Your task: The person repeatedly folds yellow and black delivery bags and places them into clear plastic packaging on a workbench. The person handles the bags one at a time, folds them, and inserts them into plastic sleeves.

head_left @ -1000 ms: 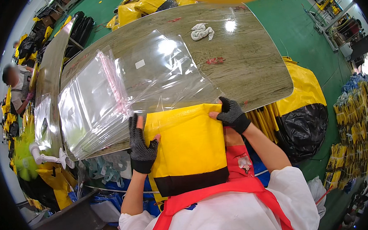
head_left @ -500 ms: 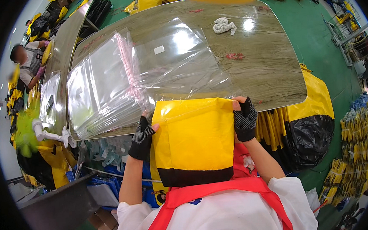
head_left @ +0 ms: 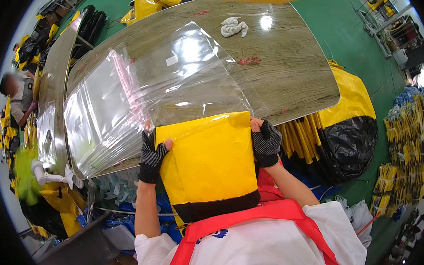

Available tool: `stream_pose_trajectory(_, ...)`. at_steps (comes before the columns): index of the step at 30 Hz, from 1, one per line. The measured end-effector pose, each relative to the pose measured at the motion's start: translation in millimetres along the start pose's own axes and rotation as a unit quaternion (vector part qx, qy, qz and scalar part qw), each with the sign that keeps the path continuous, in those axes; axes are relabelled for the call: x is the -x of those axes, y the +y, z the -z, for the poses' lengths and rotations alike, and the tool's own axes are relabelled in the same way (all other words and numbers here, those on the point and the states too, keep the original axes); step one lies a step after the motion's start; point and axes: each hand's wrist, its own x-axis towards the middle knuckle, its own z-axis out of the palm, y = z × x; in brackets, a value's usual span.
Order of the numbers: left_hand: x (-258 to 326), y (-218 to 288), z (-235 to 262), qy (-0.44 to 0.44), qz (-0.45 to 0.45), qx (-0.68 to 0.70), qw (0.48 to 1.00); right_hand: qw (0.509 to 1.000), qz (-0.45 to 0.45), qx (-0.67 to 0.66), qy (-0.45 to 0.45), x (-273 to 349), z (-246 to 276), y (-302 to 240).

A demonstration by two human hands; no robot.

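Between my two hands is a flat folded piece of yellow sheet material (head_left: 209,162) with a black band along its near end. My left hand (head_left: 152,155), in a black fingerless glove with pale dots, grips its left edge near the far corner. A matching glove covers my right hand (head_left: 267,141), which pinches the far right corner. A clear plastic bag (head_left: 194,85) lies on the table just beyond, and its near edge overlaps the folded piece's far end. How far the piece reaches inside the bag is hard to tell. My fingers beneath the material are hidden.
More clear bags (head_left: 98,100) with a pink strip lie at left on the wood-patterned table (head_left: 290,64). A white cloth (head_left: 235,28) sits toward the back. Yellow-and-black material (head_left: 350,138) hangs at right. Far left, a person (head_left: 18,93) works at another table.
The view has shifted and turned slightly, so table and hands appear further left. Both hands keep their hold on the folded yellow piece, which stays at the near edge of the clear bag.
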Motion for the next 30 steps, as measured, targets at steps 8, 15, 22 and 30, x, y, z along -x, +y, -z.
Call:
stream_pose_trajectory(8, 28.2, -0.8, -12.8, 0.044, 0.117, 0.106, 0.987, 0.985, 0.133, 0.108, -0.002, -11.2, 0.9, 0.2)
stream_pose_trajectory(15, 49.9, 7.6, -6.8, 0.003, 0.15, 0.249, 0.957, 0.973, 0.122, 0.148, -0.126, 37.2, 28.8, 30.6)
stream_pose_trajectory(22, 56.6, 16.9, -51.3, 0.066, 0.132, 0.044, 0.988, 0.92, -0.216, -0.139, -0.298, 4.3, 43.4, 1.9)
stream_pose_trajectory(30, 79.1, 11.4, -31.4, -0.089, 0.287, 0.398, 0.867, 0.764, -0.418, -0.183, -0.456, 47.2, 88.1, -4.5)
